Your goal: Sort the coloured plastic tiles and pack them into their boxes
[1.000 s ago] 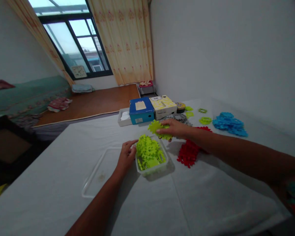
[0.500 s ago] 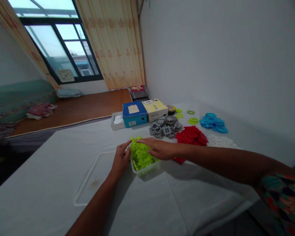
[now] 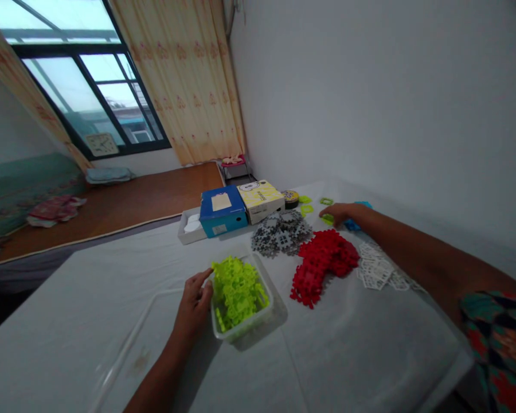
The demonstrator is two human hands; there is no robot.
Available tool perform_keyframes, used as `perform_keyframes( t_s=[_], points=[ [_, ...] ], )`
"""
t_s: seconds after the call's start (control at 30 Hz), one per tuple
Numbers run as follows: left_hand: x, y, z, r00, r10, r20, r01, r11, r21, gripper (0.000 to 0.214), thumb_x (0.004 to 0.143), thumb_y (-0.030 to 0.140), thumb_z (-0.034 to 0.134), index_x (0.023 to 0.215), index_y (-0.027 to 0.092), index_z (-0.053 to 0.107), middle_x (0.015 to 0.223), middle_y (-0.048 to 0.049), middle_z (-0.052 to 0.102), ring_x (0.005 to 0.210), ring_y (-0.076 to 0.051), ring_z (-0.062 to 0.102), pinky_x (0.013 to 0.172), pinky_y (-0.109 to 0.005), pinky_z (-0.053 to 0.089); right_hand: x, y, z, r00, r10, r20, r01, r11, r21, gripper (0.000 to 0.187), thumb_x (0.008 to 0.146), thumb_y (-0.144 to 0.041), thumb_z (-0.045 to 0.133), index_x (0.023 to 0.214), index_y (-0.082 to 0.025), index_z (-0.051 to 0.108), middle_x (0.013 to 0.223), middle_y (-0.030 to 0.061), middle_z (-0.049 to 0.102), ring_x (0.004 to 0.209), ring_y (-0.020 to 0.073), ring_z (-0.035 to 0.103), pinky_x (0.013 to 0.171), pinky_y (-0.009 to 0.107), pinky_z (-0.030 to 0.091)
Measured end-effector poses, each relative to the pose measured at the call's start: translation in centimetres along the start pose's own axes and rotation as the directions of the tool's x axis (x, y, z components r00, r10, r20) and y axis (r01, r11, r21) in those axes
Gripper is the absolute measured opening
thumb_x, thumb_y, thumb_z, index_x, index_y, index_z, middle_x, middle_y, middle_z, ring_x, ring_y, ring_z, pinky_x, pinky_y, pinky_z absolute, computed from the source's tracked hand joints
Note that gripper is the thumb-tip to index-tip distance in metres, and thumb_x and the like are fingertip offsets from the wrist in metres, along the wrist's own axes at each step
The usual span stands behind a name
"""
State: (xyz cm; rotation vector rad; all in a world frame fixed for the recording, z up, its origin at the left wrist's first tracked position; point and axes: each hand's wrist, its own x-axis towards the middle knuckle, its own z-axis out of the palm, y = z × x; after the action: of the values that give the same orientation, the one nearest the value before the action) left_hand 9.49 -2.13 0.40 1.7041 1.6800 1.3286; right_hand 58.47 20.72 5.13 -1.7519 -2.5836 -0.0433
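Right hand moved, outstretched at green piece, grip unclear, left hand slack against tub

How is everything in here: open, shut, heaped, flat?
Tub: open, heaped with green pieces
Clear lid: off, lying flat
Blue box: shut
Yellow box: shut
White box: open, white things inside
Round tin: looks shut
Grey pieces: heaped
Red pieces: heaped
White pieces: loosely spread
Blue pieces: mostly hidden behind right arm
Curtains: parted
Left hand: touching the tub
Right hand: at a loose green piece; grip unclear
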Motion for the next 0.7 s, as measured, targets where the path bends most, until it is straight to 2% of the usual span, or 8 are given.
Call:
perform_keyframes(
  t_s=[0.17, 0.27, 0.33, 0.43, 0.5, 0.57, 0.63, 0.7],
  points=[
    [-0.3, 0.5, -0.1, 0.999, -0.034, 0.019, 0.034, 0.999, 0.007, 0.054, 0.085, 0.053, 0.052, 0.129, 0.022, 0.059, 0.115, -0.0086, 0.057, 0.078, -0.015, 0.062, 0.072, -0.033, 0.055, 0.8, -0.4, 1.5, 0.977, 0.031, 0.209, -0.006, 0.993, -0.120, 0.057, 0.065, -0.017, 0.071, 0.121, -0.023, 0.064, 0.105, 0.0112, 0.072, 0.094, 0.0262, 0.068, 0.080, 0.035, 0.050],
    [-0.4, 0.8, -0.2, 0.999, -0.031, 0.014, 0.030, 0.999, 0.040, 0.055, 0.087, 0.046, 0.051, 0.138, 0.024, 0.052, 0.113, -0.0074, 0.057, 0.073, -0.012, 0.061, 0.071, -0.031, 0.054, 0.8, -0.5, 1.4, 0.980, 0.087, 0.178, -0.063, 0.988, -0.140, 0.042, 0.075, -0.018, 0.062, 0.118, -0.018, 0.065, 0.107, 0.0163, 0.070, 0.097, 0.0273, 0.067, 0.081, 0.035, 0.049],
    [-0.3, 0.9, -0.2, 1.000, 0.001, 0.012, -0.002, 0.998, 0.062, 0.048, 0.088, 0.043, 0.050, 0.130, 0.024, 0.059, 0.112, -0.0079, 0.058, 0.081, -0.015, 0.062, 0.074, -0.033, 0.054, 0.8, -0.7, 1.0, 0.980, 0.132, 0.147, -0.113, 0.985, -0.130, 0.034, 0.085, -0.022, 0.053, 0.116, -0.017, 0.066, 0.110, 0.0190, 0.069, 0.098, 0.0285, 0.066, 0.081, 0.036, 0.048],
    [-0.2, 1.0, -0.1, 0.999, 0.039, 0.028, -0.041, 0.997, 0.068, 0.041, 0.088, 0.044, 0.049, 0.118, 0.024, 0.067, 0.111, -0.0087, 0.058, 0.099, -0.020, 0.061, 0.082, -0.035, 0.054, 0.9, -2.7, -0.8, 0.987, 0.160, 0.003, -0.160, 0.984, -0.076, 0.039, 0.092, -0.023, 0.043, 0.128, -0.018, 0.058, 0.117, 0.0184, 0.067, 0.102, 0.0293, 0.065, 0.084, 0.037, 0.047],
    [-0.3, 1.0, 0.0, 0.998, 0.040, 0.058, -0.044, 0.996, 0.077, 0.042, 0.090, 0.046, 0.047, 0.119, 0.024, 0.067, 0.114, -0.0090, 0.056, 0.106, -0.022, 0.059, 0.085, -0.036, 0.053, 0.8, -6.1, -2.6, 0.986, 0.084, -0.147, -0.077, 0.996, 0.053, 0.042, 0.093, -0.024, 0.044, 0.133, -0.018, 0.052, 0.119, 0.0155, 0.067, 0.105, 0.0283, 0.064, 0.087, 0.037, 0.046],
    [-0.5, 1.0, 0.2, 0.993, 0.038, 0.108, -0.050, 0.993, 0.106, 0.045, 0.091, 0.049, 0.044, 0.120, 0.024, 0.068, 0.120, -0.0097, 0.052, 0.114, -0.023, 0.055, 0.089, -0.037, 0.052, 0.3, -11.2, -4.3, 0.960, -0.120, -0.252, 0.179, 0.957, 0.227, 0.042, 0.093, -0.026, 0.046, 0.133, -0.019, 0.052, 0.122, 0.0122, 0.066, 0.105, 0.0261, 0.063, 0.091, 0.037, 0.046],
    [-0.7, 1.1, 0.4, 0.987, 0.046, 0.152, -0.068, 0.988, 0.140, 0.046, 0.093, 0.050, 0.042, 0.119, 0.024, 0.069, 0.127, -0.0100, 0.048, 0.118, -0.023, 0.053, 0.095, -0.038, 0.049, -0.9, -17.1, -5.1, 0.878, -0.344, -0.331, 0.456, 0.811, 0.366, 0.039, 0.094, -0.028, 0.044, 0.132, -0.022, 0.053, 0.125, 0.0078, 0.064, 0.110, 0.0233, 0.061, 0.095, 0.037, 0.044],
    [-0.9, 1.2, 0.5, 0.984, 0.058, 0.166, -0.083, 0.985, 0.148, 0.046, 0.094, 0.048, 0.041, 0.123, 0.024, 0.067, 0.130, -0.0100, 0.047, 0.118, -0.023, 0.053, 0.097, -0.038, 0.048, -2.4, -22.5, -4.9, 0.798, -0.488, -0.354, 0.603, 0.652, 0.460, 0.042, 0.096, -0.027, 0.042, 0.137, -0.024, 0.049, 0.129, 0.0073, 0.062, 0.113, 0.0210, 0.060, 0.098, 0.037, 0.043]
  ],
)
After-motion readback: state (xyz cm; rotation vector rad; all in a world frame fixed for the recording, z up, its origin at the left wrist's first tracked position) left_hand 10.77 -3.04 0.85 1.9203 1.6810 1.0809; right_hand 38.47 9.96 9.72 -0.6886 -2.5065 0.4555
